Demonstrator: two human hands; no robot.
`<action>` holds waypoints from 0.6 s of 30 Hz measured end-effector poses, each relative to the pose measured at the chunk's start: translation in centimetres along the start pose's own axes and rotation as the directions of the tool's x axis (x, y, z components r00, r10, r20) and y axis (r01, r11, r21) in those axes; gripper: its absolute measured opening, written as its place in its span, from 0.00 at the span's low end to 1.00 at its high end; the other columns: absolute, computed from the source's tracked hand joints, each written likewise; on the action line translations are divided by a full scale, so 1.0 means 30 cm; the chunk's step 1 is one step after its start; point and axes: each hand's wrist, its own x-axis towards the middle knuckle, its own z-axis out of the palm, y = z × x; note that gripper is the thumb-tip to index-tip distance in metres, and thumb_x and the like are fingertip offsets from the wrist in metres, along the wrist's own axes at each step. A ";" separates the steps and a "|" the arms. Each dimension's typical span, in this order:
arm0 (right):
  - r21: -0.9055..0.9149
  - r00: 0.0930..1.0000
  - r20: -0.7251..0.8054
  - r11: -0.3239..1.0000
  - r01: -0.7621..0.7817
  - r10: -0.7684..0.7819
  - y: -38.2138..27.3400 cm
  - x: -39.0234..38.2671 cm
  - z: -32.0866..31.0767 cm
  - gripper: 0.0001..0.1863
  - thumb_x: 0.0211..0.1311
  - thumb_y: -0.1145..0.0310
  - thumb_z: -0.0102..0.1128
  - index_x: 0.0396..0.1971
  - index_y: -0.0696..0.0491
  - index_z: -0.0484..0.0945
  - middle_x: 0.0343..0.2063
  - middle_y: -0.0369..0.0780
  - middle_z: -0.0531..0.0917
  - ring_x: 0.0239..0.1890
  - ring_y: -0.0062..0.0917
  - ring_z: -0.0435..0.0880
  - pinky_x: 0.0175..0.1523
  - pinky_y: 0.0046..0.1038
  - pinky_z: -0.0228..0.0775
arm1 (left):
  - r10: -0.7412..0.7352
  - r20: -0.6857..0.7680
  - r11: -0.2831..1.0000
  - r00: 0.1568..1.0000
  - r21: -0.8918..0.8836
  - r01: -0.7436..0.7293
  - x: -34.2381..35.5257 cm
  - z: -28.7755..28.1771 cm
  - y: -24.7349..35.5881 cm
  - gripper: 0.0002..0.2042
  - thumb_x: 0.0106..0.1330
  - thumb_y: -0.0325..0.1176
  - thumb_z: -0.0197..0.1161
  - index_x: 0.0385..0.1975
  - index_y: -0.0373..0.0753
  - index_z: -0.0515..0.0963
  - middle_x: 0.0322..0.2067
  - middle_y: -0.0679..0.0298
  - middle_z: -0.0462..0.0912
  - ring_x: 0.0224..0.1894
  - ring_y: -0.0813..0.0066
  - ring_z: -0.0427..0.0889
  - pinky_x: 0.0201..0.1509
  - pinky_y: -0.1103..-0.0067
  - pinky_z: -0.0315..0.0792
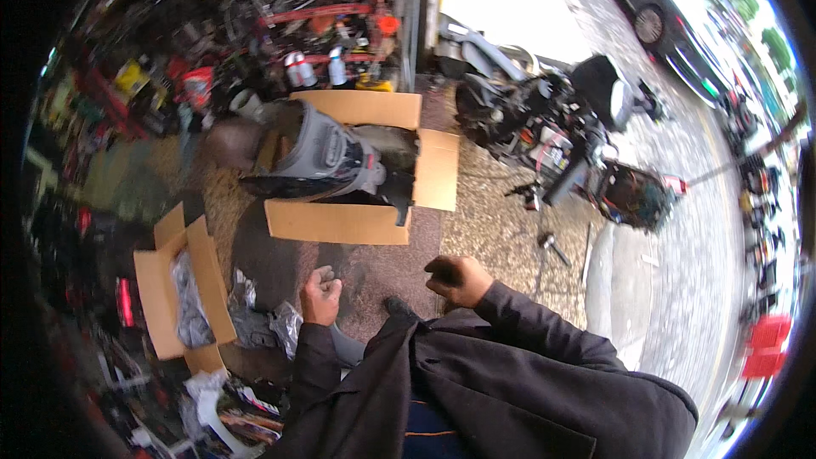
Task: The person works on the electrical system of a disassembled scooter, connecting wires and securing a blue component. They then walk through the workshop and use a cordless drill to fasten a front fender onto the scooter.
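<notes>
Left hand (320, 296): loosely curled, fingers half bent, nothing visibly grasped; hovering above crumpled plastic wrap (285, 321) on the floor.
Right hand (456, 279): clenched into a loose fist at chest height; whether anything small sits inside cannot be told.
Large cardboard box (340, 221): open, flaps spread, on the floor just ahead of both hands.
Grey scooter body panel (327, 157): lying tilted in the large box, a dark trim edge jutting over the near wall.
Small cardboard box (161, 289): open, to the left of the left hand, holding plastic-wrapped parts.
Stripped scooter (552, 140): farther off to the right, covers off, wiring and frame exposed.
Hand tool (551, 245): on the paving between the scooter and the right hand, apart from both.
Floor (374, 268): dark, stained patch beneath the hands.
Handling note (judgement): panel probably light but awkward and easily scratched; best lifted with both hands spread along opposite edges, raised straight up clear of the box walls, the jutting trim freed first.
</notes>
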 end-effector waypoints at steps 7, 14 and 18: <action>-0.060 0.989 -0.133 0.996 0.061 -0.069 0.032 -0.052 -0.033 0.15 0.54 0.67 0.64 0.41 0.57 0.79 0.32 0.47 0.84 0.36 0.39 0.84 0.42 0.33 0.77 | 0.086 0.187 0.994 0.979 -0.077 -0.072 0.068 0.085 0.035 0.18 0.58 0.25 0.61 0.50 0.28 0.72 0.42 0.50 0.81 0.39 0.69 0.82 0.44 0.75 0.76; -0.072 0.966 -0.250 0.997 0.042 -0.059 0.134 -0.141 -0.167 0.15 0.53 0.66 0.64 0.40 0.57 0.79 0.29 0.46 0.84 0.33 0.37 0.85 0.41 0.33 0.77 | 0.070 0.317 0.996 0.946 0.033 -0.084 -0.009 0.247 0.184 0.17 0.58 0.26 0.61 0.47 0.27 0.74 0.41 0.50 0.81 0.39 0.67 0.82 0.45 0.74 0.75; -0.054 0.944 -0.328 0.999 0.007 -0.024 0.198 -0.224 -0.250 0.15 0.53 0.65 0.64 0.40 0.57 0.79 0.29 0.47 0.84 0.33 0.38 0.85 0.41 0.34 0.77 | 0.071 0.408 0.992 0.910 0.066 -0.107 -0.023 0.353 0.279 0.17 0.59 0.25 0.59 0.48 0.26 0.73 0.43 0.50 0.80 0.44 0.65 0.81 0.49 0.74 0.74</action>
